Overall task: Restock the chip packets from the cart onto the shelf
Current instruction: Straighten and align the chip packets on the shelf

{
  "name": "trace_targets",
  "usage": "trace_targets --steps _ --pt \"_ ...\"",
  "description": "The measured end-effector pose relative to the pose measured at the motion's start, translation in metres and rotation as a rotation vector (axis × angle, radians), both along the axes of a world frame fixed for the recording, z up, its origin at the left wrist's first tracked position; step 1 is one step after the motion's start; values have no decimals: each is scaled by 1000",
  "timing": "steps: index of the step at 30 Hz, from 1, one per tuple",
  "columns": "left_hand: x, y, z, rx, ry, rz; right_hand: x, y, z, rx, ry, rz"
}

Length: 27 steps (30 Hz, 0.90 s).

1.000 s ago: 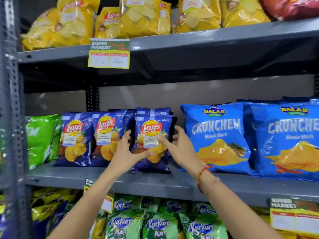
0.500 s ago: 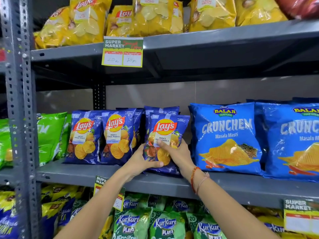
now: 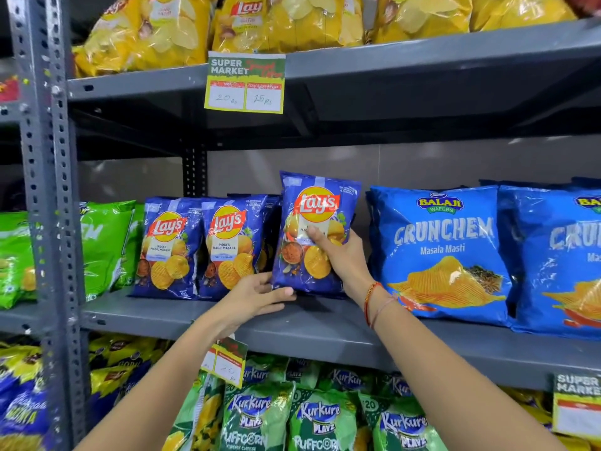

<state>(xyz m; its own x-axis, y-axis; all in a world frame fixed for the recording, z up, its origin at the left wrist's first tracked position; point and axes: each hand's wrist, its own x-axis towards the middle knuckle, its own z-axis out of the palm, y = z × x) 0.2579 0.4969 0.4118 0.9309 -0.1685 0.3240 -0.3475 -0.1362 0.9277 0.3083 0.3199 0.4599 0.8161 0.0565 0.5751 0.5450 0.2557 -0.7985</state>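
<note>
- Green Kurkure packets nearest, low down under the grey shelf.
- Left hand cupped under the lower left corner of the blue Lay's packet, thumb along its bottom edge.
- Right hand closed on its right side, thumb across the front.
- Held upright, above the shelf, between two standing Lay's packets left and Crunchem packets right.

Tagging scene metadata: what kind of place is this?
Most likely a supermarket snack aisle: grey slotted-steel shelf stocked with rows of chip bags, "SUPER MARKET" paper price tag clipped to a shelf edge, and both hands placing a blue Lay's packet.
</note>
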Motion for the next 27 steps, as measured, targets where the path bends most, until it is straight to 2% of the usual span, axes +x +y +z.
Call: trace_targets --steps 5,10,16,18,22,27 --pt "2 7 -4 29 -36 73 7 -6 2 1 -3 52" --pt "-2 12 0 194 20 4 8 -6 -3 3 -16 56" --pt "-4 8 5 165 40 -12 9 -11 -4 -27 -45 27" --pt "-4 5 5 276 -16 29 11 -14 -6 -47 -39 30" --pt "-7 4 8 684 -265 199 12 -18 -7 -81 -35 54" --pt "-7 12 10 861 -302 262 13 -14 -10 -107 -53 44"
